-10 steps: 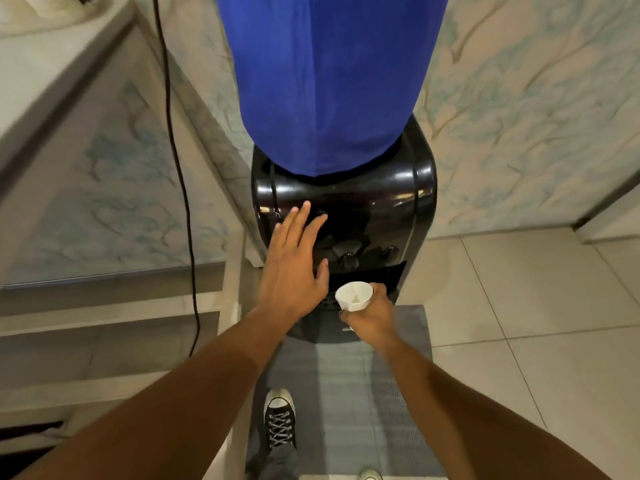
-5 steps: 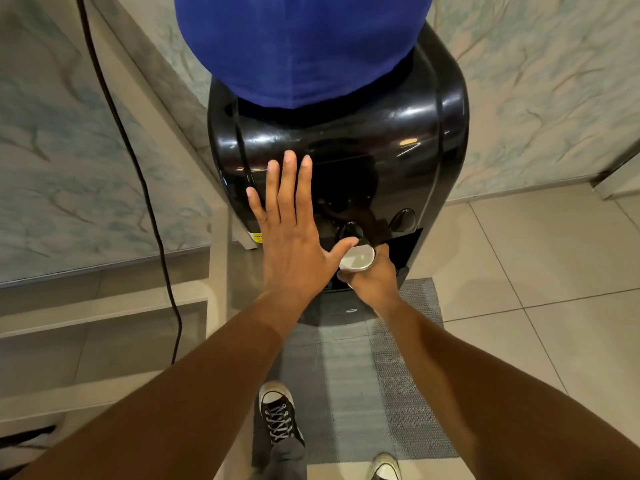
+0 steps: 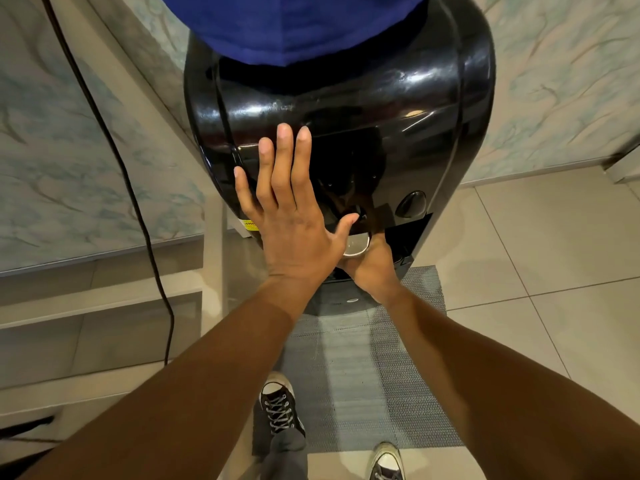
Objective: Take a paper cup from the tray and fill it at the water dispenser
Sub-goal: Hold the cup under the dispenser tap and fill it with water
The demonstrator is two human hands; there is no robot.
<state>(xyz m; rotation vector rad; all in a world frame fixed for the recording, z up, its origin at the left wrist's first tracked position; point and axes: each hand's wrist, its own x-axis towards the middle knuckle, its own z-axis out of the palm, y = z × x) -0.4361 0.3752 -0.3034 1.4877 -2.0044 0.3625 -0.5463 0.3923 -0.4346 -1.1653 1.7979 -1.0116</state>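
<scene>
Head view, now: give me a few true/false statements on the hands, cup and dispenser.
1. The right hand holds the paper cup under the dispenser's taps. True.
2. The left hand is clenched in a fist. False: it lies open and flat, fingers spread on the black water dispenser.
3. The cup stands on the grey mat. False: it is held up at the dispenser.
4. A black cable hangs left of the dispenser. True.
5. The bottle cover is red. False: blue.
</scene>
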